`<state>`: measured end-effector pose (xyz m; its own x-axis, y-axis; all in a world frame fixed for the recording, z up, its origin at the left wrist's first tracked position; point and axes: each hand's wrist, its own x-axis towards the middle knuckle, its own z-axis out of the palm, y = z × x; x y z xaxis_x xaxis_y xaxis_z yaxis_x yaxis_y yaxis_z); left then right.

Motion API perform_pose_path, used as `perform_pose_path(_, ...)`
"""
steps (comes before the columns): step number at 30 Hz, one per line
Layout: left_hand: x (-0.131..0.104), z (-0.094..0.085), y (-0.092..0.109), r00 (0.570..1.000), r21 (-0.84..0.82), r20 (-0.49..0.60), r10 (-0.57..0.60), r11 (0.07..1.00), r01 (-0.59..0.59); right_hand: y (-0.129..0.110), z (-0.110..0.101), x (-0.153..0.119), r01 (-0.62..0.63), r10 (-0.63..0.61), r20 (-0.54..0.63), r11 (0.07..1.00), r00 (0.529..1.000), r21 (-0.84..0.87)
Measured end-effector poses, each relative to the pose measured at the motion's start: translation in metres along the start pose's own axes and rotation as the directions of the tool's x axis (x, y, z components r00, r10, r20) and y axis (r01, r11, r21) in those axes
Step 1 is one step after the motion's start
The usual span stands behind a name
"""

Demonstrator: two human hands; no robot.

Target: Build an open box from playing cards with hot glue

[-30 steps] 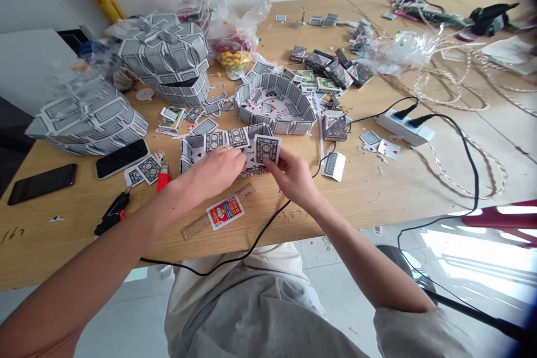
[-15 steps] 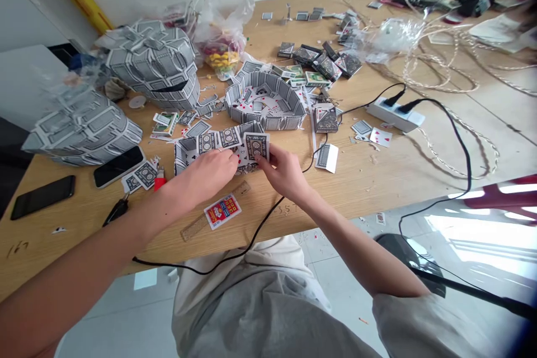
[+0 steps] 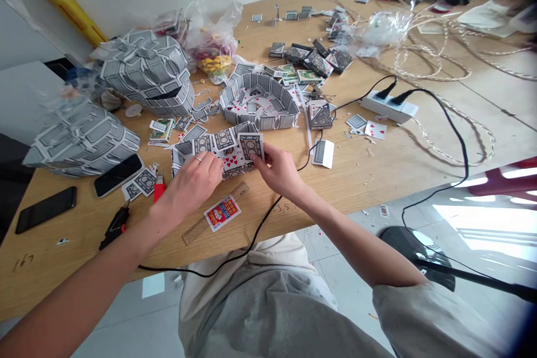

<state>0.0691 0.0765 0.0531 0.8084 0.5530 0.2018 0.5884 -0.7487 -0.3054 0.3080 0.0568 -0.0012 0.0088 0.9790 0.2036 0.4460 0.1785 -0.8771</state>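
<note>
My right hand (image 3: 280,172) pinches a dark-backed playing card (image 3: 250,145), upright at the right end of a low box made of playing cards (image 3: 181,152). My left hand (image 3: 197,176) reaches over the near side of this box, its fingers curled and pressed together; whatever lies under the fingertips is hidden. Two more patterned cards (image 3: 224,139) lean along the far wall inside, and red hearts show on the box floor. A red-and-yellow card (image 3: 222,213) rests across a ruler (image 3: 196,231) in front.
Behind stands a fan-shaped card tray (image 3: 277,122). Large folded-card structures (image 3: 146,64) fill the left, near two phones (image 3: 46,210). A glue gun (image 3: 115,225) lies by my left forearm. Its black cable (image 3: 260,232) crosses the front edge. A power strip (image 3: 388,107) sits right.
My left hand has drawn back to the left and towards me, uncovering red hearts on the box floor. My right hand still holds the card. The whole view has shifted slightly.
</note>
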Motion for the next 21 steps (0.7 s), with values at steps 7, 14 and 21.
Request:
perform_pose_path(7,-0.019,-0.005,-0.008,0.999,-0.203,0.020,-0.044,0.978,0.047,0.000,0.000,-0.001,-0.004,0.004,-0.002,1.000,1.000,0.000)
perform_pose_path(14,-0.009,-0.002,-0.011,0.984,-0.422,0.097,-0.152,0.889,0.179,0.001,0.001,-0.001,-0.017,0.017,-0.006,1.000,1.000,0.007)
perform_pose_path(21,0.027,0.013,-0.040,0.917,-0.577,0.388,-0.088,0.753,0.316,0.001,0.001,-0.001,-0.014,0.013,0.023,0.999,1.000,0.041)
